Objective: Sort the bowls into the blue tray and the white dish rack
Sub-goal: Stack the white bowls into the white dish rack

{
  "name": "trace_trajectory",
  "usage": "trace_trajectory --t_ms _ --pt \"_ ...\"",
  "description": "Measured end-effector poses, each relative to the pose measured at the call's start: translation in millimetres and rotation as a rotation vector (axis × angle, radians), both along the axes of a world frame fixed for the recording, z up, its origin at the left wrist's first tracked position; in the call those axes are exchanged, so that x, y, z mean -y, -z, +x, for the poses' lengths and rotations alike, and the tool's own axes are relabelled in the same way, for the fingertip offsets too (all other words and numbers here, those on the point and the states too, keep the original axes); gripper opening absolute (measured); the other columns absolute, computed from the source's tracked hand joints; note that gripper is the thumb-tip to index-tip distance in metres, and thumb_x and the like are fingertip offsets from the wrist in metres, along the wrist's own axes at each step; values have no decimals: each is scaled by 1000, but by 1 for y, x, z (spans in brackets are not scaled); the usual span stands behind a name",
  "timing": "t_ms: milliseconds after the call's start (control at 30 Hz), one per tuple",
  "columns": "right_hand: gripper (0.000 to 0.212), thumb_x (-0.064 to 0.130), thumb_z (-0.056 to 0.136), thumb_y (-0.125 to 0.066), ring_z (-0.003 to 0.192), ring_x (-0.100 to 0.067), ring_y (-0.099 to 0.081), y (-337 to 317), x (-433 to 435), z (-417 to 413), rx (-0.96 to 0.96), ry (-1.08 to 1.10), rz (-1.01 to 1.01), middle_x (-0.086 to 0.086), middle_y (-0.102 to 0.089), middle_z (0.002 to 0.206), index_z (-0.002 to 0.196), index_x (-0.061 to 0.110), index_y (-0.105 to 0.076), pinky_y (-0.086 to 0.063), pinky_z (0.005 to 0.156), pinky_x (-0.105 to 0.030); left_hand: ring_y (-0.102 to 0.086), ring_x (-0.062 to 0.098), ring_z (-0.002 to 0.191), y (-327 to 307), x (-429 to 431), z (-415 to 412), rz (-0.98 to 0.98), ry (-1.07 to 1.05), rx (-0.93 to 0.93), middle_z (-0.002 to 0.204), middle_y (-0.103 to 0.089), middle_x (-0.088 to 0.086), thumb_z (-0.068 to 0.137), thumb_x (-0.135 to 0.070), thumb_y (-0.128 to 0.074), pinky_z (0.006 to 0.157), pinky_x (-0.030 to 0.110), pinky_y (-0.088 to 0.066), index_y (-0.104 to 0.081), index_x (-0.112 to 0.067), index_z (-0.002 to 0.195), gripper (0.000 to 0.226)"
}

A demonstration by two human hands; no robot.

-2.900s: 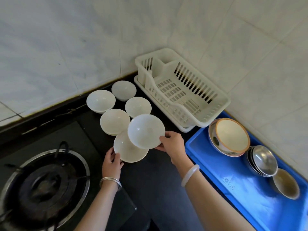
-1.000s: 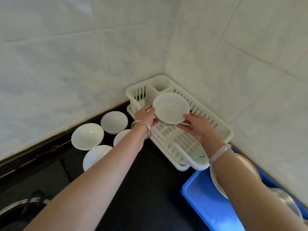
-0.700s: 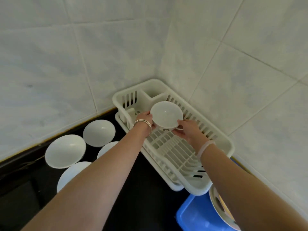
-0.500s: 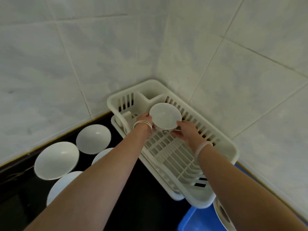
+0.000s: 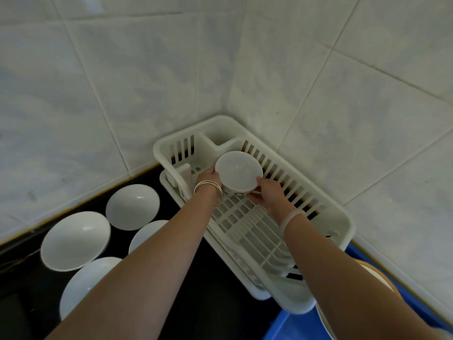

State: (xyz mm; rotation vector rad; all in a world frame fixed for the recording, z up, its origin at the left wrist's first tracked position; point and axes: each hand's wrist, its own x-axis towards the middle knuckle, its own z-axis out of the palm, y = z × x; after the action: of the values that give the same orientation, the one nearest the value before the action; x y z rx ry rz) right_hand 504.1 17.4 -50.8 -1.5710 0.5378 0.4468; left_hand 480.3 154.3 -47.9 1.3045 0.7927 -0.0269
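Bowl (image 5: 237, 171), glossy white and judged light but slippery and breakable, is clasped at opposite rim edges by left grip (image 5: 207, 177) and right grip (image 5: 268, 195), low over the white dish rack's (image 5: 340, 224) far end.

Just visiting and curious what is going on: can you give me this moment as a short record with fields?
Action: white bowl held at the far end of the white dish rack
Left hand: holds the bowl's left side
Right hand: holds its right side
Waiting: four bowls on the black counter
Blue tray: corner showing, lower right
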Motion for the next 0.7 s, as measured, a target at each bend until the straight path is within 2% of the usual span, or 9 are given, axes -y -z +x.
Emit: trace_trajectory --t_ms 67,133,200,300,367,433,500,600,700 --pt "16 29 98 -47 77 -23 -60 -3 -2 -2 -25 -12 -36 -5 -57 90 101 13 -49 -55 78 -39 -52 28 88 -1 0 -2 15 4 5 105 -57 9 93 -4 -37 85 41 -50 -59 -9 122 37" --pt "23 34 98 -44 74 -24 -61 -5 -4 -5 -31 -27 -91 -4 -55 84 107 14 -48 -55 82 -40 -55 31 89 -3 0 -5 98 30 -16 113 -62 18 92 -7 -38 86 39 -48 -61 -5 117 35" --pt "31 35 99 -42 79 -26 -61 -9 -3 -9 -30 -19 -130 -7 -58 89 114 9 -51 -56 83 -41 -58 36 96 -7 -1 -9 164 67 -41 116 -61 25 91 -13 -38 92 42 -46 -61 -1 114 35" --pt "38 33 99 -41 75 -24 -60 -19 0 -18 22 -59 -214 -13 -64 96 117 4 -56 -55 88 -46 -56 41 111 -18 -3 -15 226 153 -68 119 -58 29 92 -17 -37 98 46 -45 -59 3 116 38" --pt "42 29 99 -39 82 -28 -57 -27 3 -23 104 -111 -268 -26 -62 117 119 -5 -55 -52 91 -49 -53 39 116 -26 -4 -19 230 185 -62 125 -56 27 93 -17 -37 98 42 -45 -56 3 120 39" --pt "47 27 100 -37 84 -34 -58 -44 3 -37 165 -159 -339 -33 -56 124 121 -11 -51 -48 91 -53 -50 38 120 -39 -7 -35 221 195 -29 130 -53 26 93 -15 -37 92 36 -44 -53 3 122 38" --pt "47 30 100 -36 81 -34 -61 -58 0 -44 207 -189 -374 -28 -63 112 122 -9 -53 -51 84 -48 -52 41 117 -45 -7 -48 175 160 19 126 -54 30 92 -18 -41 89 41 -47 -57 4 116 37" --pt "39 31 99 -39 68 -17 -59 -78 -12 -65 275 -236 -301 -5 -64 92 117 2 -58 -50 64 -33 -60 39 103 -56 -14 -83 209 157 110 119 -59 29 92 -25 -45 86 41 -49 -62 -8 112 31" --pt "33 34 98 -39 65 -14 -61 -91 -31 -106 311 -313 -246 2 -68 81 101 13 -64 -47 59 -25 -58 33 111 -64 -34 -131 339 153 142 119 -63 18 92 -26 -48 98 42 -47 -61 -13 118 31"
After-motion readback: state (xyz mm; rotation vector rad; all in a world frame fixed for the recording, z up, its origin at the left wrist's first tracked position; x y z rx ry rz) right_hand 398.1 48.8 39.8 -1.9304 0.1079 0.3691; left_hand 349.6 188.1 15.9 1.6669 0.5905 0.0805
